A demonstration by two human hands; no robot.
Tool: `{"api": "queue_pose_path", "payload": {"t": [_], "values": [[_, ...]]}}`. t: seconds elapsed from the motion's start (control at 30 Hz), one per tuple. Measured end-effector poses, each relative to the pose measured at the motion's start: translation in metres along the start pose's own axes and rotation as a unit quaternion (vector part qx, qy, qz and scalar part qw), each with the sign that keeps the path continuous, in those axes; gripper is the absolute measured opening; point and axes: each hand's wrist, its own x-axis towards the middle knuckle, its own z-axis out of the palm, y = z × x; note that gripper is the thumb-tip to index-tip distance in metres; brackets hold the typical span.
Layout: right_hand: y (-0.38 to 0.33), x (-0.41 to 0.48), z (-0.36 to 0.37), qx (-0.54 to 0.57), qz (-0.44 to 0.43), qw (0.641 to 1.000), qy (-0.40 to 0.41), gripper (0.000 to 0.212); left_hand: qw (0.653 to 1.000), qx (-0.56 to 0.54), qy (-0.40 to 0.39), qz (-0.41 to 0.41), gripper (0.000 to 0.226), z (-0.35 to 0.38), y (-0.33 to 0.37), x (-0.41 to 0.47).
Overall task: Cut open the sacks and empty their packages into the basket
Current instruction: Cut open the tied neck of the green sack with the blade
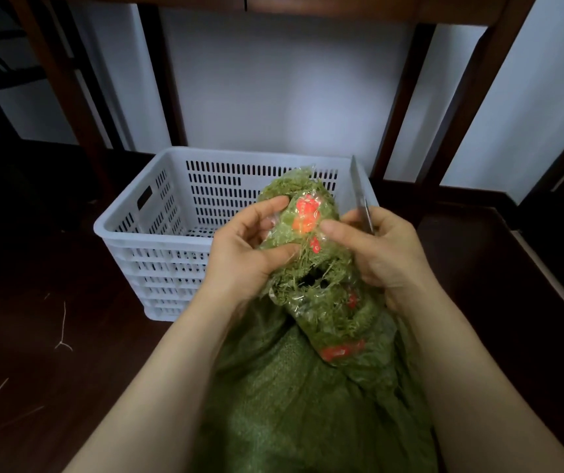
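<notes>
Dark wood floor (34, 387), and the legs of a wooden table (69, 80) against a white wall. One green woven sack (273, 404) lies slumped across the person's lap, w/ its torn, frayed end lifted up btw. both hands, just in front of the basket. One white slotted basket (150, 240) sits on the floor beyond it. No pkgs show in the part of it I can see.

Pkgs: I count two for sure, clear film w/ red print. The upper packet (306, 213) pokes out of the ripped end and the lower packet (342, 349) is half under the mesh. There are prob. more inside, can't tell.

The left hand (246, 247) has its fingers curled into the frayed sack edge, thumb on top. The right hand (386, 254) grasps a knife (359, 192), blade pointing up and away, w/ its thumb pressed on the upper packet.

Handling, my guess: the sack is soft and floppy and sheds fibres, so the strands will snag the packets. Best grip is the intact weave below the tear, not the loose fringe. The packets look light and squashy w/ slippery film, so pinch the body, not a corner, and mind the blade next to that thin film.

A few loose threads (63, 336) lie on the floor.
</notes>
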Motion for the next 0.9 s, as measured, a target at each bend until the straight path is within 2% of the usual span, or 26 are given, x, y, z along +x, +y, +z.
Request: {"api": "queue_pose_path", "payload": {"t": [0.1,0.17,0.27,0.33,0.43,0.57,0.6,0.63,0.7,0.8,0.9], "values": [[0.000,-0.003,0.002,-0.145,-0.048,0.988,0.031,0.041,1.000,0.024,-0.002,0.018,0.063,0.003,0.000,-0.001],[-0.001,-0.005,0.004,-0.218,-0.068,0.972,0.049,0.035,0.999,0.029,-0.001,0.024,0.064,0.006,0.001,-0.003],[-0.005,-0.008,0.010,-0.307,-0.094,0.945,0.057,0.016,0.999,0.028,0.001,0.020,0.065,0.008,0.003,-0.004],[-0.004,-0.010,0.012,-0.311,-0.086,0.945,0.056,0.013,0.999,0.028,0.004,0.020,0.066,0.009,0.002,-0.004],[-0.009,-0.010,0.009,-0.246,-0.056,0.965,0.068,0.019,0.998,0.047,0.018,0.040,0.067,0.012,0.003,-0.005],[-0.014,-0.011,0.005,-0.305,-0.046,0.948,0.079,0.024,0.995,0.076,0.013,0.060,0.067,0.015,0.007,-0.008],[-0.016,-0.012,0.005,-0.281,-0.045,0.956,0.073,0.023,0.996,0.068,0.016,0.053,0.067,0.014,0.008,-0.008],[-0.017,-0.012,0.003,-0.213,-0.043,0.974,0.064,0.022,0.998,0.052,0.020,0.041,0.067,0.012,0.008,-0.007],[-0.017,-0.011,0.001,-0.024,-0.010,0.998,0.052,0.019,0.999,0.008,0.028,0.013,0.069,0.006,0.007,-0.005],[-0.009,-0.007,0.000,0.126,0.062,0.989,0.055,0.021,0.998,-0.054,0.030,-0.024,0.069,-0.001,0.007,-0.004],[0.003,0.002,0.001,0.302,0.104,0.945,0.063,0.016,0.997,-0.066,0.029,-0.027,0.064,-0.006,0.009,-0.003]]}}
